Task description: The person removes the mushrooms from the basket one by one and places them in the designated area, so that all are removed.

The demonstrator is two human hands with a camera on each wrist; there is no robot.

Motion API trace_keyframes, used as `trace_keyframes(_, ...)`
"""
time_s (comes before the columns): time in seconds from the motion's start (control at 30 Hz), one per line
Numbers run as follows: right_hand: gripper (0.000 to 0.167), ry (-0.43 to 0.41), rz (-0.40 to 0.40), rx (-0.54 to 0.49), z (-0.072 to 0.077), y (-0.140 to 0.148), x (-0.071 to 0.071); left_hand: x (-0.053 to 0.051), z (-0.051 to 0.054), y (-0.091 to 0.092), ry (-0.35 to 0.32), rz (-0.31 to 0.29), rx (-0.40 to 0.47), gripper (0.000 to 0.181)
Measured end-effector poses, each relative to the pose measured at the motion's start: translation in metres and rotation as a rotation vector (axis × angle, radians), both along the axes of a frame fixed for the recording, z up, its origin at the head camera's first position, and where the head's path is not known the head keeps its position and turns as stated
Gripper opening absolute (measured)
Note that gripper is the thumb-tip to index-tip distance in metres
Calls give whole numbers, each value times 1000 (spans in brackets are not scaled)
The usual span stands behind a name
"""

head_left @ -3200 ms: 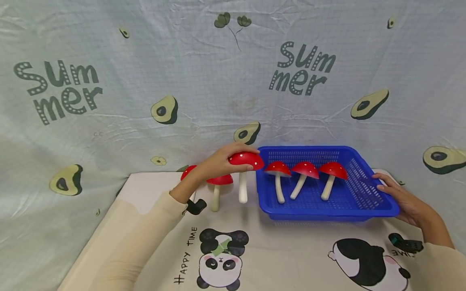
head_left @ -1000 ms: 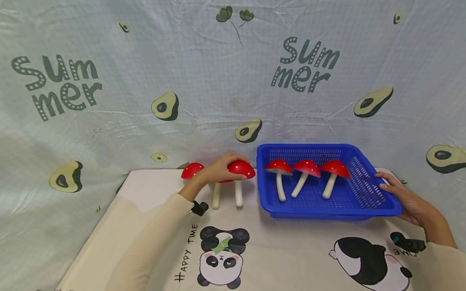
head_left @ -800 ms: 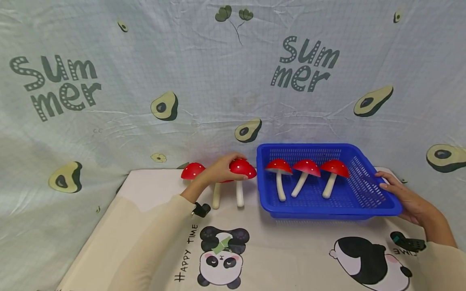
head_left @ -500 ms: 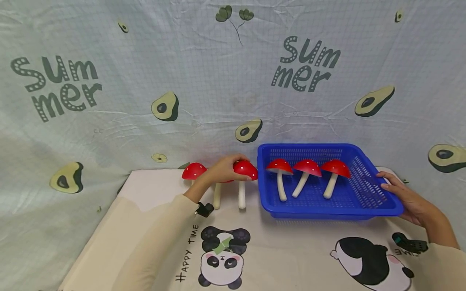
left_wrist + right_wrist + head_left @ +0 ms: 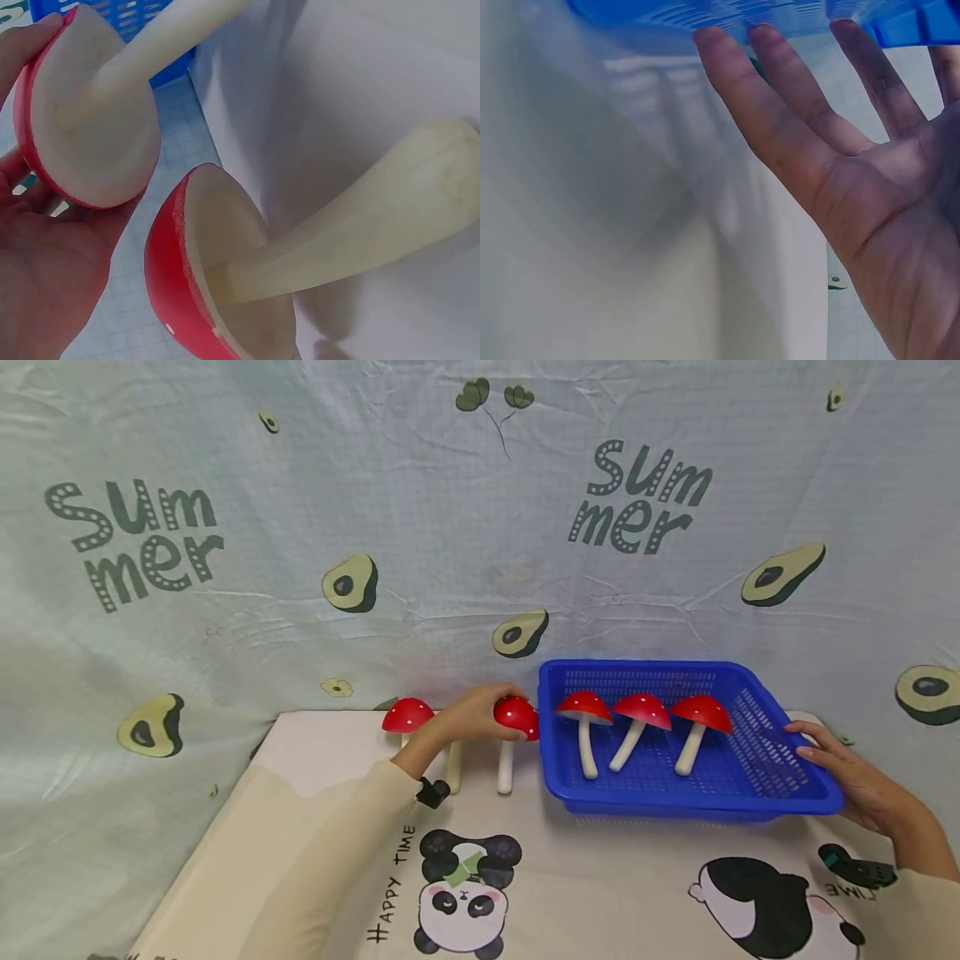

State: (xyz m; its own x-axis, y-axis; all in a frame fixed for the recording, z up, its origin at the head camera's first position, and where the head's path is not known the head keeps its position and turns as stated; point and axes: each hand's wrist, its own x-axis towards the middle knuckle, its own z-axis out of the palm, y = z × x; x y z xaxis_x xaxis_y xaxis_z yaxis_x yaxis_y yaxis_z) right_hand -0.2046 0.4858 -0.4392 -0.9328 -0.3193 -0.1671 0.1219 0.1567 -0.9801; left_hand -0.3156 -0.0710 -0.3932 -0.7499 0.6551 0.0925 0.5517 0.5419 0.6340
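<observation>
Three red-domed, white-spotted mushrooms with pale, slender stems (image 5: 642, 711) are lying side by side inside a rectangular, blue, perforated plastic basket (image 5: 690, 807), their caps pointing toward its far wall. The left hand (image 5: 474, 713) is gripping a fourth, matching red-capped mushroom (image 5: 517, 718) by its cap, fingers and thumb curling round it; this one is hanging upright just beside the basket's left end, and whether its stem is touching the cream, panda-printed tablecloth (image 5: 585, 893) I cannot tell. Behind that hand and wrist, a partly hidden mushroom with a yellowish stem (image 5: 453, 768) and a farther-left red-capped mushroom (image 5: 407, 715) are standing. The right hand (image 5: 855, 772) is touching the basket's right end, its fingers spreading nearly straight. A pale, avocado-printed curtain (image 5: 435, 635) is hanging behind everything
</observation>
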Motion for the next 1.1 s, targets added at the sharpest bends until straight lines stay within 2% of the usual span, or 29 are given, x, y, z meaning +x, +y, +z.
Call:
trace_keyframes(0.23,44,89,13,-38,0,2,-2,-2,-3,5,-6,-20,-19,60)
trace_keyframes(0.47,43,143,-12,5,2,2,-4,-7,-7,4,-1,-63,-20,55)
trace_keyframes(0.63,42,145,-29,35,2,3,-5,-12,-7,6,-19,-86,-12,54)
trace_keyframes(0.77,43,122,-21,-11,1,2,-4,-14,-9,8,-36,-95,-52,52)
trace_keyframes(0.9,44,103,-5,-57,-1,0,-2,-16,-11,11,-56,-79,-86,50)
trace_keyframes(1.1,44,84,-18,-60,-2,0,-2,-17,-12,14,-89,-58,-90,48)
